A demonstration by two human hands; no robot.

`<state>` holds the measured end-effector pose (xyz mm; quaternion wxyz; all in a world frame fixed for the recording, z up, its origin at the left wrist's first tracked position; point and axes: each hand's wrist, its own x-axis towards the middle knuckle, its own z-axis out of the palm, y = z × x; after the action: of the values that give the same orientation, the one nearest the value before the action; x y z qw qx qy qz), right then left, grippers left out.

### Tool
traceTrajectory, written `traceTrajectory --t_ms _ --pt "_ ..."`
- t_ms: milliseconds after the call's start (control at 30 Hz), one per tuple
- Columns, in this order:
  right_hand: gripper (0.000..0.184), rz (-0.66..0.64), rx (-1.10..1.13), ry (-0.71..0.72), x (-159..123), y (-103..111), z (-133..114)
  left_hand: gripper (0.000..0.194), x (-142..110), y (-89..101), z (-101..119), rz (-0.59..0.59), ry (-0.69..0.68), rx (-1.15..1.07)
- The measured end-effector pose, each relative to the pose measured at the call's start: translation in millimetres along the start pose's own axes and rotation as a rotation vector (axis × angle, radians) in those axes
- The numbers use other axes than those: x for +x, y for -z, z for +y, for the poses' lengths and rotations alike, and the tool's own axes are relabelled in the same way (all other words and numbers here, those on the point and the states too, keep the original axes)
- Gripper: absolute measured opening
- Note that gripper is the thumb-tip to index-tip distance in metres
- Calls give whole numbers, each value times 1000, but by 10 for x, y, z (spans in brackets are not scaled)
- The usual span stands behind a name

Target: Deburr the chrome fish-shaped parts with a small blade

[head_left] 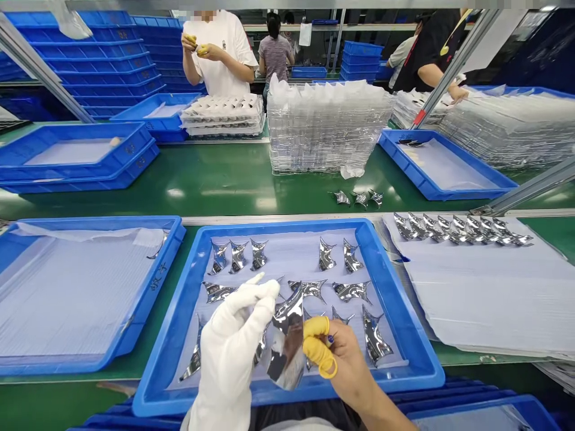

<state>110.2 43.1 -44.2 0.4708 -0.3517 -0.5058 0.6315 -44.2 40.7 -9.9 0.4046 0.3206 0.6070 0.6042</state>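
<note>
Between my hands I hold a shiny, mirror-like chrome part [287,341] with pointed corners, tilted above a blue tray. My left hand [236,341], in a white glove, pinches its upper left edge. On its right edge, my right hand [339,353] grips it with thumb and finger in yellow finger cots. A small dark blue tip [330,339] of something shows by those fingers; what it belongs to is hidden. Below, the blue tray [395,299], lined with white sheet, holds several similar chrome parts [351,291] in rough rows; my hands cover some of them.
A lined blue tray [176,239] lies left. At right, a row of chrome parts [458,228] rests on white sheets [489,293]. Three pieces [360,199] lie on the green bench [215,173] before stacked clear trays [327,131]. A metal post [534,182] slants at right. Co-workers [220,51] stand beyond.
</note>
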Motion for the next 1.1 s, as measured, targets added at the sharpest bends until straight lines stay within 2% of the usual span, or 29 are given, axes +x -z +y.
traceTrajectory --t_ms 100,233,467,567,700,900,1100 --pt "47 0 217 -157 -19 -26 22 42 38 -29 20 5 121 -15" --pt "48 -17 378 -276 1 -62 24 40 70 -49 18 21 105 -32" --pt "53 -22 476 -359 75 -102 -10 26 121 -49 -83 26 -33 21" --pt "54 -14 474 -387 91 -102 9 18 129 -65 -81 24 -133 53" --pt "53 -3 460 -340 93 -103 43 13 142 -56 -45 -16 -229 66" --pt "48 56 386 -221 69 -131 39 31 195 -11 -14 -110 -16 -38" --pt "45 57 368 -200 66 -137 -9 35 215 3 -43 -156 83 -114"
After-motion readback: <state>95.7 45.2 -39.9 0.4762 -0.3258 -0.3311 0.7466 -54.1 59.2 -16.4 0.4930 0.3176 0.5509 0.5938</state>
